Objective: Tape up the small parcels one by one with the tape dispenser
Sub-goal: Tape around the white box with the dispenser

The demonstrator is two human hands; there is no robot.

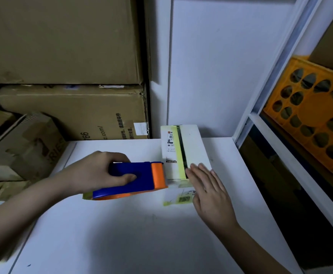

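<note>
The tape dispenser (130, 179) is showing smooth blue and orange plastic with a slight sheen. The parcel (183, 153) is looking like matt white card with printed paper labels. Far left, the cardboard boxes (66, 76) are looking rough and creased. The table (122, 234) is looking smooth, matt white.

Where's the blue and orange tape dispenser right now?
Head view, centre-left: the blue and orange tape dispenser is gripped by the left hand on the white table, against the small white parcel's left side.

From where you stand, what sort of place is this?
Probably a stockroom or packing room: stacked cardboard cartons, an orange crate on shelving, and a small parcel beside a tape dispenser.
</note>
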